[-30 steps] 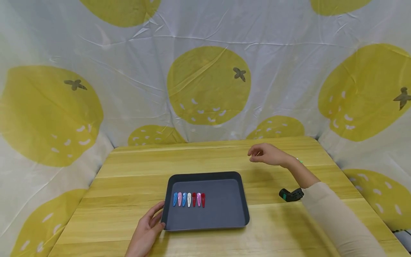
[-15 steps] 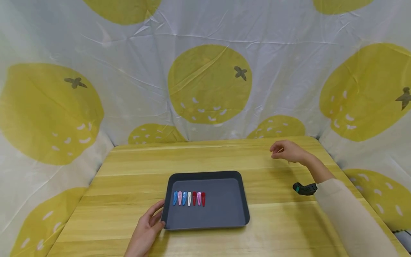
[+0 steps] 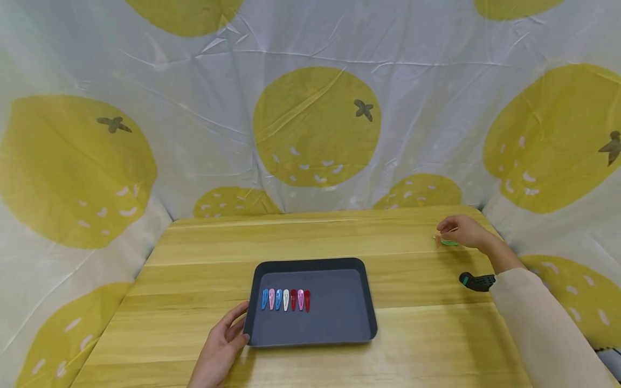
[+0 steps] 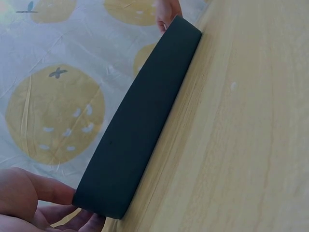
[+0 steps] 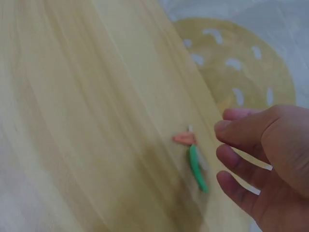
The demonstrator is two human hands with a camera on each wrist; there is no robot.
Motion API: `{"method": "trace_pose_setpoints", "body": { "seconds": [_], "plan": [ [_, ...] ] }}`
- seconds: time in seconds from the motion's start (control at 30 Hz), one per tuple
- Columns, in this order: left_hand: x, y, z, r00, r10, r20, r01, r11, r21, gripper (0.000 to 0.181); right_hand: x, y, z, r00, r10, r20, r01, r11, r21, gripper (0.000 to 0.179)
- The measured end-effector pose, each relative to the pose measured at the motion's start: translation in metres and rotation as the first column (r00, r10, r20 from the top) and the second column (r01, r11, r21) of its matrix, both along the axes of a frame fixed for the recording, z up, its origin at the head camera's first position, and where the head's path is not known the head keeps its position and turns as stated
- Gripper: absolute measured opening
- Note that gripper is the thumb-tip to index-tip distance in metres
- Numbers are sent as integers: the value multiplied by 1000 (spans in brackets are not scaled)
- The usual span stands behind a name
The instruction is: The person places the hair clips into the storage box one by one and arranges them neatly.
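A dark grey tray (image 3: 335,310) stands on the wooden table, with several snap hair clips (image 3: 286,300) in blue, pink, white and red lined up in its left half. My left hand (image 3: 220,345) holds the tray's left side by its near corner, thumb and fingers against the wall. At the far right, my right hand (image 3: 466,231) hovers with loosely bent fingers, nothing between them. Just under it lie a green hair clip (image 5: 197,169), an orange clip (image 5: 185,138) and a whitish one partly covered by the green one.
The wooden table (image 3: 208,248) runs back to a white curtain (image 3: 213,134) printed with yellow lemons, which also closes both sides. A black perforated piece (image 3: 477,282) sits at the right sleeve's cuff and moves along with that arm.
My right hand has moved right, from behind the tray's right side to over the loose clips, which now show below it. My left hand, the tray and its clips stay put.
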State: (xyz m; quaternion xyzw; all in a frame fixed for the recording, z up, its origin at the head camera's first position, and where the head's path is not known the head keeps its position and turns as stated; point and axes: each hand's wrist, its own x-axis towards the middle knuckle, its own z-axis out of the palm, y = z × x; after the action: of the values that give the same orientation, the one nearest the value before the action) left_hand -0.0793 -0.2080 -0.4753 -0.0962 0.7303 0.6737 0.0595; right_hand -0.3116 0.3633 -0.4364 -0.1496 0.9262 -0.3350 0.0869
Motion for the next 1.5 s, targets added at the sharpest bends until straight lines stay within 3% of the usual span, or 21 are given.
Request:
{"method": "trace_pose_setpoints", "body": {
  "seconds": [0.23,0.7,0.87,1.1,1.5],
  "plan": [
    [0,0,1,1000,3,-6,-3,1000,5,67,4,13,-20,998,-27,-50,30,998,51,17],
    [0,1,1,1000,8,-2,-8,1000,-13,66,-1,14,-36,991,-32,-132,51,989,141,7],
    [1,1,1,1000,7,-8,-7,1000,-9,66,0,13,-35,991,-32,-127,49,989,137,6],
    [1,1,2,1000,11,-9,-11,1000,-14,66,3,9,-30,998,-20,-60,28,990,141,11],
    [2,1,3,1000,11,-12,-11,1000,-14,65,2,7,-32,996,39,-80,-27,989,145,22]
  ]
}}
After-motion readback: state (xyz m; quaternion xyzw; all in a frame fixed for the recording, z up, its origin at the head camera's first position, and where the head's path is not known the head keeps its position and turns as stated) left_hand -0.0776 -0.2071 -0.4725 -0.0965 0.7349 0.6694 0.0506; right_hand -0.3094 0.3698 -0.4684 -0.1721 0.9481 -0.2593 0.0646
